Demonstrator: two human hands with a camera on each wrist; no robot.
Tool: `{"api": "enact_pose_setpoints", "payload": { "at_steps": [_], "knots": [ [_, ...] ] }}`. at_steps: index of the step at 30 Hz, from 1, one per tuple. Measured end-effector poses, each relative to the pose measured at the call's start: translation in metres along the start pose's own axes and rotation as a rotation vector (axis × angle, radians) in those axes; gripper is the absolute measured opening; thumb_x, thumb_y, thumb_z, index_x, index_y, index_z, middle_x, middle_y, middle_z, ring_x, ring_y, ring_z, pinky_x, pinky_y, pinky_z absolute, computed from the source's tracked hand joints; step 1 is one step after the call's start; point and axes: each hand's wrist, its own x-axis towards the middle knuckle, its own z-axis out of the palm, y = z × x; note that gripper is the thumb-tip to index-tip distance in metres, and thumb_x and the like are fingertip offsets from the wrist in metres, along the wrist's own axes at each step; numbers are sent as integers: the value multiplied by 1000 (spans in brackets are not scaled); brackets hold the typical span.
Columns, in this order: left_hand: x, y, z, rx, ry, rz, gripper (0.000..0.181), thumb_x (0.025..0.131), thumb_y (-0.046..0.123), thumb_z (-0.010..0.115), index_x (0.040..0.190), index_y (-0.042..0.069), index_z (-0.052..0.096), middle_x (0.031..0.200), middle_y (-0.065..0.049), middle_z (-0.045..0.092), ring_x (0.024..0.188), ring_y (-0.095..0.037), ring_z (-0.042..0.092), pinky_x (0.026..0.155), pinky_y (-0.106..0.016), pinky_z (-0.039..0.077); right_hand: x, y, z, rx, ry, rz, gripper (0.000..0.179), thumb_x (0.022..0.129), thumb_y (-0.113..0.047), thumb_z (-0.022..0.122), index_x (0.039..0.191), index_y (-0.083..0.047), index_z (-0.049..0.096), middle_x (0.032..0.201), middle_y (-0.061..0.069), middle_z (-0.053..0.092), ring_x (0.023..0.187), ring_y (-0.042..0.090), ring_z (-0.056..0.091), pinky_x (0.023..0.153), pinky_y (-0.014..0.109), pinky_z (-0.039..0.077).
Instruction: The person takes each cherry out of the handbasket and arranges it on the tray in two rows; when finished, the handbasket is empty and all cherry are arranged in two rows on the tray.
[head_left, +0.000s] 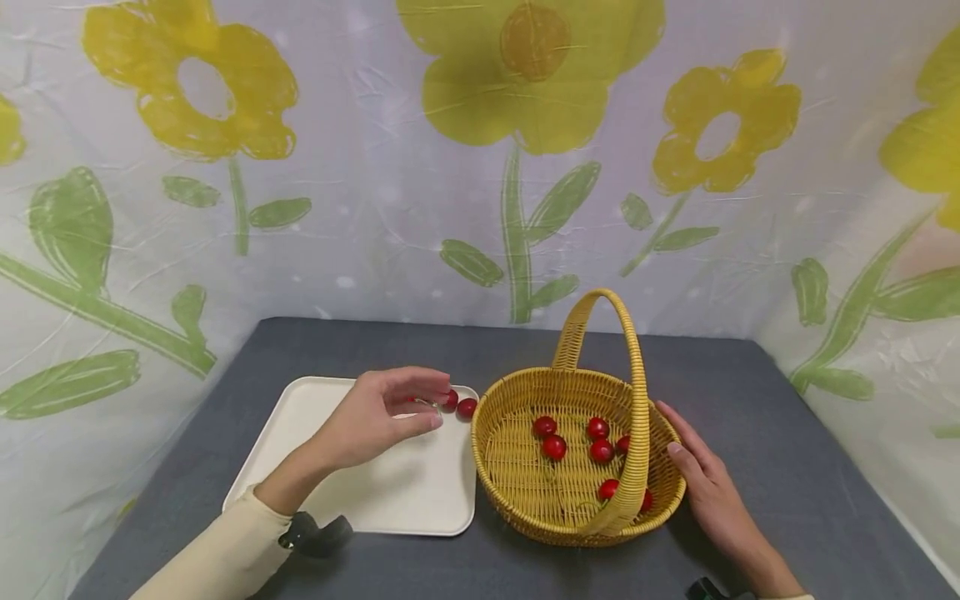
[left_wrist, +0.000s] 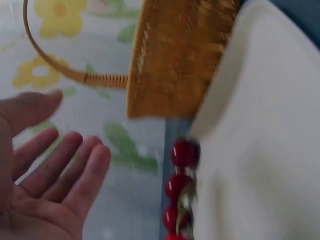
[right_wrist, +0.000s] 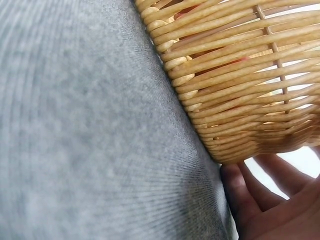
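My left hand (head_left: 375,417) hovers over the white tray (head_left: 360,500) with fingers apart and nothing held; in the left wrist view the same hand (left_wrist: 55,175) shows its bare palm. Beyond it, several red cherries (head_left: 467,408) line the tray's far edge, some with green stems, partly hidden by the fingers. To the right stands a yellow wicker basket (head_left: 517,521) with an arched handle, and several cherries (head_left: 554,447) lie inside it. My right hand (head_left: 708,483) rests against the basket's right side, its fingers (right_wrist: 235,185) touching the weave low down.
A dark grey cloth (head_left: 780,433) covers the table. Behind and on both sides hangs a pale curtain (head_left: 360,208) printed with yellow flowers. The basket's handle (head_left: 637,400) arches high over its right part, and its left rim sits close to the tray's right edge.
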Motion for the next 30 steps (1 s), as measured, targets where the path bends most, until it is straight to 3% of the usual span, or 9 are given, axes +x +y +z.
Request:
{"api": "enact_pose_setpoints", "payload": {
  "at_steps": [2, 5, 14, 19, 23, 27, 30],
  "knots": [
    [5, 7, 9, -122, -73, 20, 50, 96, 7, 84, 143, 0, 68, 135, -19, 76, 120, -34, 77, 97, -33, 65, 0, -1, 0, -1, -1, 9, 53, 122, -33, 36, 174, -38, 28, 181, 9, 27, 150, -20, 25, 106, -1, 31],
    [12, 15, 25, -211, -150, 57, 49, 97, 5, 83, 143, -3, 67, 137, -23, 74, 123, -34, 76, 98, -33, 65, 0, -1, 1, -3, -2, 23, 53, 122, -34, 36, 173, -39, 28, 181, 8, 27, 150, -19, 25, 106, -1, 31],
    [40, 26, 86, -166, -334, 88, 46, 98, 11, 83, 142, 6, 71, 137, -6, 77, 126, -20, 75, 106, -32, 61, 0, -3, 1, -13, -2, 36, 52, 122, -36, 36, 173, -41, 27, 181, 7, 27, 150, -18, 24, 105, -1, 31],
    [51, 35, 117, -95, -393, 103, 45, 97, 12, 83, 141, 8, 73, 135, -8, 78, 123, -22, 76, 104, -27, 61, 1, -2, 2, -13, 0, 20, 52, 122, -34, 36, 173, -40, 28, 181, 8, 27, 150, -19, 25, 106, -1, 31],
    [59, 40, 141, -30, -446, 79, 41, 98, 9, 81, 139, 7, 74, 136, -11, 77, 118, -17, 78, 100, -21, 61, 1, -1, 2, -23, 12, 8, 52, 122, -33, 36, 173, -39, 29, 180, 9, 29, 149, -20, 26, 106, -1, 30],
    [66, 40, 160, 172, -517, 104, 41, 101, 9, 79, 141, 12, 73, 139, -1, 76, 116, -5, 76, 96, -14, 58, 0, -1, 1, -31, 14, 7, 52, 122, -33, 36, 173, -38, 29, 180, 10, 29, 148, -21, 26, 106, -2, 30],
    [70, 38, 170, 396, -567, 233, 38, 102, 11, 78, 140, 16, 74, 136, 8, 76, 117, 4, 71, 99, -10, 53, 0, -1, 1, -34, 12, 19, 53, 122, -34, 36, 173, -38, 28, 181, 9, 28, 148, -21, 25, 105, -2, 30]
  ]
}}
